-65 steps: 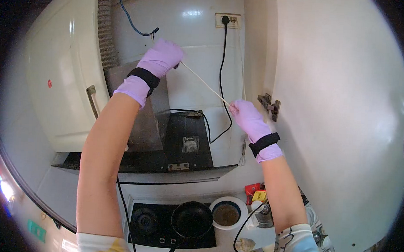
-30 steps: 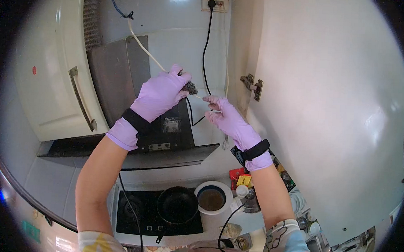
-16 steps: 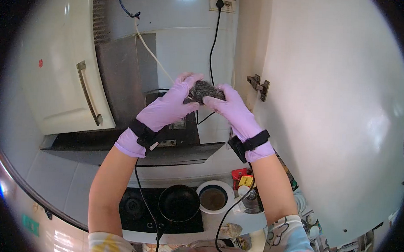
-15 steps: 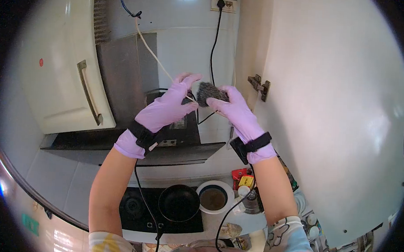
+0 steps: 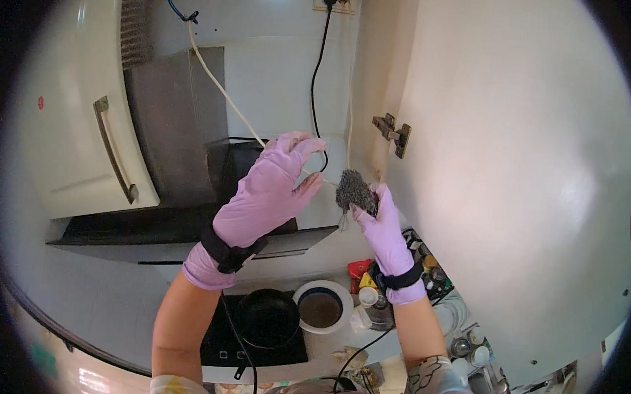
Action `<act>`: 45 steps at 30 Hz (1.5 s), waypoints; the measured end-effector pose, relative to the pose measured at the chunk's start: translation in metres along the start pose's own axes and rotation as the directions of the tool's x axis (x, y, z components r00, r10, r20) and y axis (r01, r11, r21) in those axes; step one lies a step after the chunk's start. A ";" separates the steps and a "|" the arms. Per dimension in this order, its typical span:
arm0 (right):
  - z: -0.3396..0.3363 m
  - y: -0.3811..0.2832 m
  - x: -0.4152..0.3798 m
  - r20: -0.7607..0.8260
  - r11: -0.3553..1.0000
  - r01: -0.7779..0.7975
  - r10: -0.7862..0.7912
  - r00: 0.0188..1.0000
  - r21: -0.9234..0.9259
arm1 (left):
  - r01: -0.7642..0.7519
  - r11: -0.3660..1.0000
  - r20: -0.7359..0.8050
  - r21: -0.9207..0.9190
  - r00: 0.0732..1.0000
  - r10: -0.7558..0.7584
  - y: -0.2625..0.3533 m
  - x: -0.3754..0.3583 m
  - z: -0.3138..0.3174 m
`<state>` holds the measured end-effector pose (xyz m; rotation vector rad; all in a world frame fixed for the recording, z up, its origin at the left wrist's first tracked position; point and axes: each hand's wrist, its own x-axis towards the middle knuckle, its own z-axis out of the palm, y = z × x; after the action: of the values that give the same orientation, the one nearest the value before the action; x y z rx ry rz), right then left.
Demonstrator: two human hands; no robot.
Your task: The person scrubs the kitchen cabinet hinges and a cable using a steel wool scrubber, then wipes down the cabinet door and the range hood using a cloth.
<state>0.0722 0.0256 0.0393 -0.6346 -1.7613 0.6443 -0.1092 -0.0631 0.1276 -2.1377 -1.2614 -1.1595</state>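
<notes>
Kitchen wall tiles and a range hood (image 5: 183, 156) fill the background. Up in front of them, a steel scourer (image 5: 355, 192) sits in the right hand (image 5: 379, 221), fingers closed round it. Just beside it, the left hand (image 5: 268, 195) is open, a pale cord (image 5: 222, 87) running past its fingertips. Below, a pan (image 5: 266, 317) rests on the stove (image 5: 253, 339).

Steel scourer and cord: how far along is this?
Done: the steel scourer is off any hook, gripped in the right hand. In hand: the left hand touches the white cord, which hangs from above. Left: the pan sits untouched on the stove.
</notes>
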 end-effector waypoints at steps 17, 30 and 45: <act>-0.034 0.002 -0.025 0.101 0.893 0.171 -0.142 0.985 -0.416 | 0.167 0.877 0.006 -0.451 0.983 -0.184 0.040 -0.060 0.114; -0.028 0.009 -0.030 0.020 0.901 0.129 -0.133 0.991 -0.413 | 0.165 0.682 -0.004 -0.712 0.971 -0.239 0.052 -0.109 0.199; 0.043 0.016 0.147 0.555 -0.410 0.635 0.310 0.772 -0.655 | 0.347 0.561 0.107 -0.752 0.904 -0.415 0.033 -0.134 0.226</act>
<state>-0.0048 0.1344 0.1159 -1.2539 -2.6524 -1.7360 -0.0112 0.0035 -0.1093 -2.3516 -1.3973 -2.2954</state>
